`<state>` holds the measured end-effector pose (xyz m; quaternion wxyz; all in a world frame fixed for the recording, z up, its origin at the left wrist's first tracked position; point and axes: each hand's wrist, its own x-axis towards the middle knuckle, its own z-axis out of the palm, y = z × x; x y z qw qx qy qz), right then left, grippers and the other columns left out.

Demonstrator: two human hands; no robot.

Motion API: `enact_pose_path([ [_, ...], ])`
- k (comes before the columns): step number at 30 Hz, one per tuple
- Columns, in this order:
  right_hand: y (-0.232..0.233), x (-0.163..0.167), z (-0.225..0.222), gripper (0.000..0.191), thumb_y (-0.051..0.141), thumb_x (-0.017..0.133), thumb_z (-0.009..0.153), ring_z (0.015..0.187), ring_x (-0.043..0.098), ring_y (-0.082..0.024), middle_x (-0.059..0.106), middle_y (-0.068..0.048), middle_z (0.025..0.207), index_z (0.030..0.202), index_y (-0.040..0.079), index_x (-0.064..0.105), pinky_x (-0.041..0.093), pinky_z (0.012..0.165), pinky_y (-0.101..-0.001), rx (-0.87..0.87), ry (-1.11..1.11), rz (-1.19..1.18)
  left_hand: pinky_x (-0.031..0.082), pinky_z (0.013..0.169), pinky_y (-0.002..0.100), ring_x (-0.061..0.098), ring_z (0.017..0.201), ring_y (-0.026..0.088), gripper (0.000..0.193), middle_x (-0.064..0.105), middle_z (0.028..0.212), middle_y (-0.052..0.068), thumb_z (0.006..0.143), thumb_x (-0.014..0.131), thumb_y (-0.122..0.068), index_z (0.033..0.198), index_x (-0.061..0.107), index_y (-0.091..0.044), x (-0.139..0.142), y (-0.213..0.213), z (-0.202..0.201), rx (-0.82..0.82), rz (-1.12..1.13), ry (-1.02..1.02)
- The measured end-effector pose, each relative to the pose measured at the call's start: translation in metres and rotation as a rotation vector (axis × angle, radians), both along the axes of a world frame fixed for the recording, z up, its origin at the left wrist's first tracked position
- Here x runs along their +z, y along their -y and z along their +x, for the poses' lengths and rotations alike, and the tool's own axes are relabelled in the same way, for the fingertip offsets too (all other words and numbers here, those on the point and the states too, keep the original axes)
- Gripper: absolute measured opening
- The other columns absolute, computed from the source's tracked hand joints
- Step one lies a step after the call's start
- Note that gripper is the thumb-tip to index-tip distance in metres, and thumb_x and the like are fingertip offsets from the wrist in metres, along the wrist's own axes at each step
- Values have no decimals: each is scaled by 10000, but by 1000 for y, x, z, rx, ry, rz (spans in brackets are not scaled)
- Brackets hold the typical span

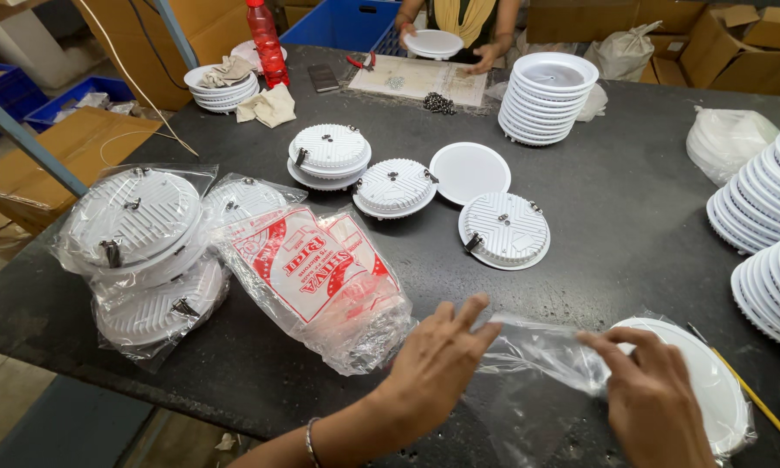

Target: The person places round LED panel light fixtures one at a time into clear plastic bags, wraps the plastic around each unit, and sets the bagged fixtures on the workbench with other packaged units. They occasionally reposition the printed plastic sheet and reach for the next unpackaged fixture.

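My left hand (437, 364) and my right hand (654, 403) both pinch a clear plastic bag (537, 351) near the table's front edge. A white round light fitting (715, 381) lies face up half inside that bag, under and beside my right hand. To the left of my left hand sits a stack of clear bags with red print (320, 273). Further left, bagged white fittings (138, 247) are piled up. Three unbagged fittings (504, 230) lie backs up mid-table beside a flat white disc (469, 172).
The dark table (633, 199) holds tall stacks of white rims (546, 97) at the back and stacked white discs (771, 225) at the right edge. Another person's hands (485, 56) work on a fitting at the far side. A red bottle (266, 42) stands back left.
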<state>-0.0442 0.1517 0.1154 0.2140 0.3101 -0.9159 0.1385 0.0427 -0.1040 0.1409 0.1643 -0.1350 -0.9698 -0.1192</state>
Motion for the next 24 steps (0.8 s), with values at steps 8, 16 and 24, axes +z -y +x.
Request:
enact_pose_path([
  [8, 12, -51, 34, 324, 147, 640, 928, 1281, 656, -325, 643, -163, 1352, 1239, 57, 671, 540, 1122, -441, 131, -54, -215, 581, 755, 367, 634, 832, 245, 744, 316, 1716, 165, 877, 609, 34, 1596, 421, -8, -39, -49, 6, -164, 215, -131],
  [16, 47, -90, -2, 580, 389, 569, 946, 1215, 660, -302, 677, -155, 1297, 1435, 79, 541, 550, 1049, -436, 32, 320, -289, 614, 750, 355, 711, 734, 261, 567, 520, 1593, 134, 1010, 536, 16, 1569, 466, -52, -84, -98, 26, -435, 463, 22],
  [24, 86, -110, -37, 796, 488, 585, 912, 1495, 277, -414, 236, -215, 1655, 1581, 157, 306, 257, 1222, -561, 262, 9, -310, 617, 862, 333, 746, 911, 257, 249, 500, 1618, 113, 1101, 592, -58, 1348, 615, -57, -97, -93, 16, -406, 383, -183],
])
